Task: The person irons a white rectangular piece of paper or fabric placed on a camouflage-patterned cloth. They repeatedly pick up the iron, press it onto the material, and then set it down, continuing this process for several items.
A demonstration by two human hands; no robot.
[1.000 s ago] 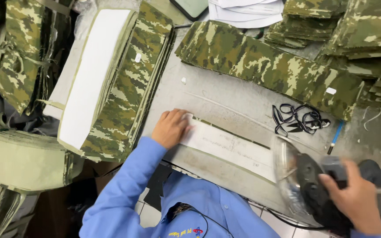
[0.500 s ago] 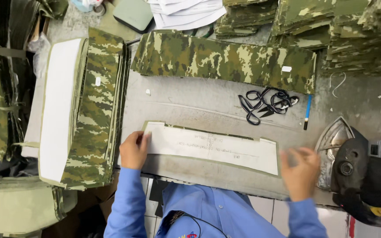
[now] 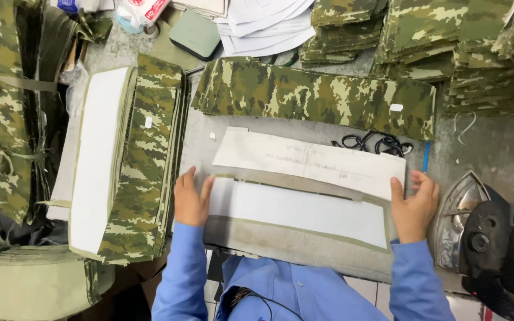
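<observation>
Lifting a white card template (image 3: 309,162) off a fabric strip, both hands now pinch its ends; half a sec ago it lay flat under pressed palms. Left hand (image 3: 190,199) grips the left end, right hand (image 3: 414,205) the right. Beneath, the olive strip (image 3: 295,229) w/ white interfacing shows, lying along the near edge of the grey worktable (image 3: 495,157). Pressing looks done. Iron (image 3: 477,235) sits just right of the right hand, at the near right corner. Camo stack (image 3: 129,160) crowds the left edge; camo panel (image 3: 313,95) and black cords (image 3: 371,144) lie beyond. Little open room.
</observation>
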